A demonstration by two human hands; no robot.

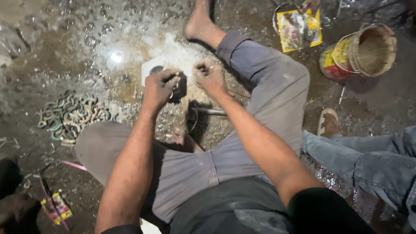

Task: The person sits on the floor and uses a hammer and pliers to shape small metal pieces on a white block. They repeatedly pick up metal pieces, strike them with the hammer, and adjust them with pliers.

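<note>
I sit on a wet, gritty floor with my legs spread. My left hand (159, 86) is closed around a small dark metal piece held over a white block (149, 69). My right hand (209, 77) is fisted just to its right, pinching something thin; what it grips is too small to make out. Between my legs lies a dark metal tool with a rod (203, 112). A heap of curved metal rings (71, 115) sits to the left of my left knee.
A yellow tin with a woven basket in it (359, 54) stands at the upper right, beside a yellow packet (299, 28). Another person's jeans-clad leg (372, 160) and sandal (328, 122) are at the right. A small yellow wrapper (56, 208) lies at lower left.
</note>
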